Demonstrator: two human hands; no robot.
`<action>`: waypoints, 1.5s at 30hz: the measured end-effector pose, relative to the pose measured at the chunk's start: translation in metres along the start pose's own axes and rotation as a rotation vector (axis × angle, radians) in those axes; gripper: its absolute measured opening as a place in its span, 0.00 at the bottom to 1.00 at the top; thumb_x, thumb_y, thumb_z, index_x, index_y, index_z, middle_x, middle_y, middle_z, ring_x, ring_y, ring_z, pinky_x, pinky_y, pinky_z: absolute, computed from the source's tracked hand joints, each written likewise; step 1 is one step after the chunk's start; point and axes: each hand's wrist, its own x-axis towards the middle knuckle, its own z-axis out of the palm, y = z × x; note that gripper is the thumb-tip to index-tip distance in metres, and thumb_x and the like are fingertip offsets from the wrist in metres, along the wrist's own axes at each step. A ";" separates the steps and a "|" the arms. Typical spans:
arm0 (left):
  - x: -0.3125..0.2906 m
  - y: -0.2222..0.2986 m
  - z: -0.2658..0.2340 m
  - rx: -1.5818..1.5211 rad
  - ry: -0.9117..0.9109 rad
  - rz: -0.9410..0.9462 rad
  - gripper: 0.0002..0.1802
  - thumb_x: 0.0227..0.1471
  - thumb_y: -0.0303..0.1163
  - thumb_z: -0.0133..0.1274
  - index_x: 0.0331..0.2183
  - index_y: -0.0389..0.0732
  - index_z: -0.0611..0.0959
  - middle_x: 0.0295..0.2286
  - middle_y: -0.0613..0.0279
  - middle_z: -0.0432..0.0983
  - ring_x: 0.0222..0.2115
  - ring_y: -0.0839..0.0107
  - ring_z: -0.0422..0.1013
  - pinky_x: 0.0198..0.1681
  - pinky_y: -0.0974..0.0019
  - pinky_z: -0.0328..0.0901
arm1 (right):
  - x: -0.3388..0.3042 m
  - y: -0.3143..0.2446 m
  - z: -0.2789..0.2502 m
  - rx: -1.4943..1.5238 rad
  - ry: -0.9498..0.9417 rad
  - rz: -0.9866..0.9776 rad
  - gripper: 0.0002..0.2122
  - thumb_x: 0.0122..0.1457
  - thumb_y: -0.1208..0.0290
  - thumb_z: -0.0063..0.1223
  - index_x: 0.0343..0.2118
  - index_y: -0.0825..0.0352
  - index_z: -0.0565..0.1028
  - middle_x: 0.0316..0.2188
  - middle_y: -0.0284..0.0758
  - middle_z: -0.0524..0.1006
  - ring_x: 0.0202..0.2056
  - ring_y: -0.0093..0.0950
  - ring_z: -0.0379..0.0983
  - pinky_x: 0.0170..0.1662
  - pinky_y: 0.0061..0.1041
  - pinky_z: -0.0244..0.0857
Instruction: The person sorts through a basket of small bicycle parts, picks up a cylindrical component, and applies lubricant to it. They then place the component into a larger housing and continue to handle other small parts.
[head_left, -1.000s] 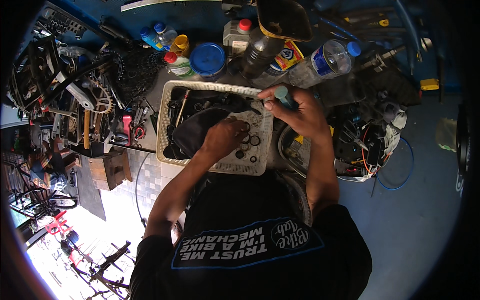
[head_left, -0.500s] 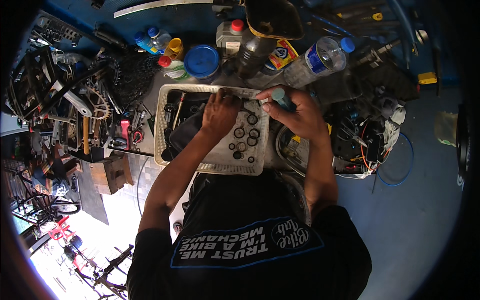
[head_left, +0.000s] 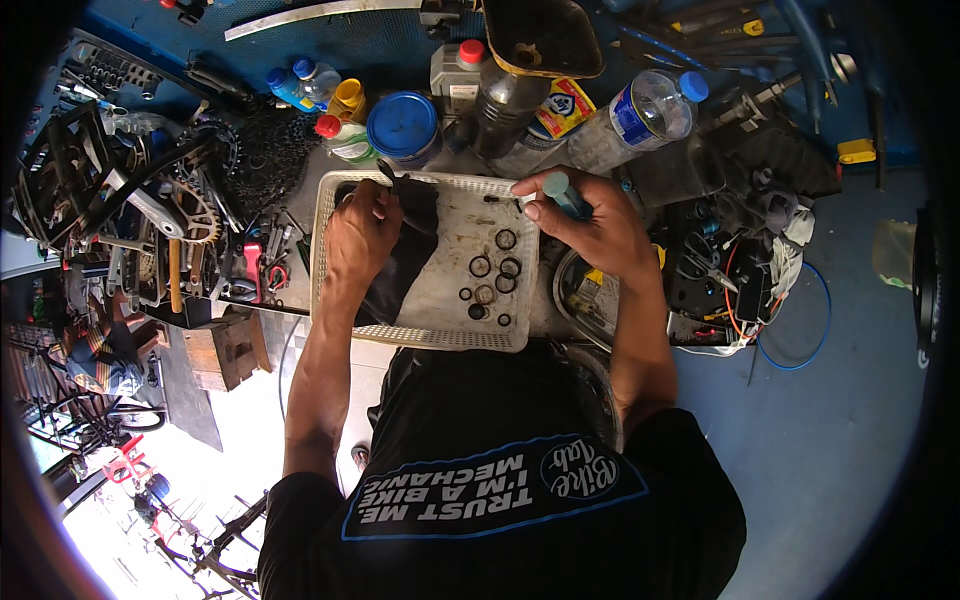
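Leaning over a cluttered workbench, the person works both hands at a white plastic basket tray point(head_left: 330, 215). The left hand point(head_left: 362, 235) sits over the tray's far left corner, fingers curled together around a dark, thin tool point(head_left: 392, 180) whose tip pokes out beyond the knuckles, pointing away from the person and slightly left; what kind of tool it is cannot be told. Under that hand lies a black cloth point(head_left: 405, 265) in the tray's left half. The right hand point(head_left: 600, 230) rests at the tray's far right corner, fingers clamped around a small teal tube point(head_left: 563, 192); its long axis runs from the palm up and to the left, nozzle end aimed over the tray rim. Several dark rings point(head_left: 493, 275) lie loose on the tray floor, between the two hands. Just beyond the tray stand a blue-lidded tub point(head_left: 402, 122) and a clear bottle point(head_left: 640, 115) lying on its side
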 end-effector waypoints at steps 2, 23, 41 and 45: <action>-0.001 0.000 -0.001 0.022 0.033 0.058 0.08 0.61 0.30 0.57 0.39 0.37 0.77 0.28 0.47 0.83 0.28 0.44 0.80 0.31 0.47 0.73 | 0.000 -0.003 0.000 0.012 -0.014 0.019 0.10 0.67 0.71 0.62 0.48 0.67 0.83 0.35 0.30 0.83 0.38 0.17 0.77 0.44 0.22 0.70; -0.012 -0.035 -0.011 -0.111 0.526 0.084 0.08 0.74 0.30 0.40 0.43 0.34 0.64 0.31 0.49 0.66 0.24 0.63 0.67 0.24 0.58 0.63 | 0.001 0.024 0.022 -0.064 -0.065 -0.011 0.11 0.65 0.67 0.64 0.47 0.66 0.83 0.34 0.34 0.84 0.35 0.24 0.81 0.40 0.27 0.73; -0.012 -0.044 -0.045 -0.126 0.395 -0.091 0.11 0.74 0.33 0.43 0.46 0.34 0.69 0.32 0.47 0.71 0.30 0.59 0.73 0.27 0.60 0.71 | 0.050 0.062 0.215 -0.893 -0.529 -0.483 0.13 0.60 0.73 0.54 0.48 0.64 0.79 0.41 0.46 0.82 0.33 0.39 0.86 0.33 0.40 0.79; -0.015 -0.043 -0.050 -0.278 0.287 -0.166 0.12 0.74 0.33 0.44 0.49 0.34 0.70 0.35 0.49 0.73 0.32 0.61 0.72 0.31 0.61 0.71 | 0.069 0.069 0.229 -0.687 -0.462 -0.566 0.05 0.57 0.71 0.57 0.32 0.64 0.83 0.32 0.40 0.85 0.33 0.40 0.86 0.32 0.40 0.79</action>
